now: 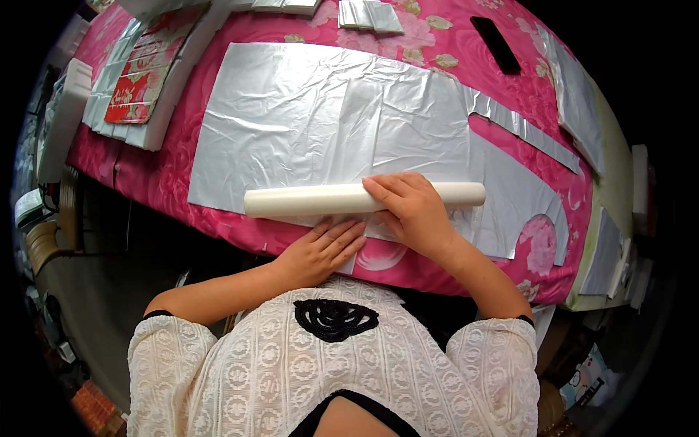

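A silvery-white plastic carrier bag (291, 109) is spread flat on the table, wrinkled, its two handle strips reaching to the right. Across its near part lies a long smooth white tube (306, 199), slightly tilted. My right hand (416, 211) is wrapped over the tube right of its middle, the thumb on the near side. Just below the tube, my left hand (320, 251) lies palm down at the table's near edge, fingers stretched out and pressing on a bit of silvery plastic. Whether its fingertips touch the tube I cannot tell.
A pink flowered cloth (145, 175) covers the table. A black phone (496, 45) lies at the far right. Folded silvery packets (370, 16) sit at the back. Far left stands a white stack with a red patterned piece (145, 73) on top. More silvery sheets (575, 102) lie along the right edge.
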A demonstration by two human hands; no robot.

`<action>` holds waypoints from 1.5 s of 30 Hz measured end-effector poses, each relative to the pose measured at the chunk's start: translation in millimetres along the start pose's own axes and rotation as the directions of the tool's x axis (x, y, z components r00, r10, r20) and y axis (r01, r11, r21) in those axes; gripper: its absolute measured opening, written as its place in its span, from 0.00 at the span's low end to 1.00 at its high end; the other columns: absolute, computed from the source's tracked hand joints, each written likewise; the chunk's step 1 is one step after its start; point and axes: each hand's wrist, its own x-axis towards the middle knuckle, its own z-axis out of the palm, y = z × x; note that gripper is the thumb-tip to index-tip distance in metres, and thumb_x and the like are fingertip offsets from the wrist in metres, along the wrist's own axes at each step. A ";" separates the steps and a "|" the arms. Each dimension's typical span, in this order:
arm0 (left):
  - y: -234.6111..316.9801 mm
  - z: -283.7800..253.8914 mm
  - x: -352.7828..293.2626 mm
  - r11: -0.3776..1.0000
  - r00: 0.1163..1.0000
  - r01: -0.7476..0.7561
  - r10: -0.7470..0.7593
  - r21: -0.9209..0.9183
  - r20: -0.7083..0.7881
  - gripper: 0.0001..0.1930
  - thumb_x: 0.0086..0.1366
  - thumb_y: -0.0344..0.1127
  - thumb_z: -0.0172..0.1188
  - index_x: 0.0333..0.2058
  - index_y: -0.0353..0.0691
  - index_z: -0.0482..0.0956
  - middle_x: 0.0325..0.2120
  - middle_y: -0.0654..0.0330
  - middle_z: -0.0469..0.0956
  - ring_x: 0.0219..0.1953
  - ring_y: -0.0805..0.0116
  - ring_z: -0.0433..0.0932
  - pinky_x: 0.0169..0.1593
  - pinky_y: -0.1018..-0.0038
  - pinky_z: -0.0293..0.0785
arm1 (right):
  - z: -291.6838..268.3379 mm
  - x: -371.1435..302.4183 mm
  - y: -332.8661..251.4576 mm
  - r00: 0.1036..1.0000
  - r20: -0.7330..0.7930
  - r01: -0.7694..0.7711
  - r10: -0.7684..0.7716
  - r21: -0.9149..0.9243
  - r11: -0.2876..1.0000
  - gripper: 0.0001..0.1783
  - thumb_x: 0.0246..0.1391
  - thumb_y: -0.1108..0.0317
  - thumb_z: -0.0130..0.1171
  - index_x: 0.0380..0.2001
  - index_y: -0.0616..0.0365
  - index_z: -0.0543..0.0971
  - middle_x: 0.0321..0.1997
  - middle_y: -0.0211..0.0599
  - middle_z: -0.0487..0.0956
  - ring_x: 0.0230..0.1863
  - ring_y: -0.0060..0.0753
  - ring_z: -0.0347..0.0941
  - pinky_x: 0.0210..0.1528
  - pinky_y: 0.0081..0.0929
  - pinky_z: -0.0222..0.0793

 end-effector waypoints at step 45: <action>-69.9 -27.9 24.5 0.898 0.917 0.105 -0.254 -0.427 -0.308 0.15 0.52 0.30 0.55 0.40 0.37 0.75 0.38 0.55 0.77 0.40 0.58 0.76 0.44 0.65 0.70 | 28.0 5.3 7.1 0.987 -0.158 -0.019 0.025 0.037 0.999 0.14 0.40 0.75 0.61 0.36 0.54 0.81 0.34 0.31 0.80 0.32 0.30 0.75 0.35 0.24 0.72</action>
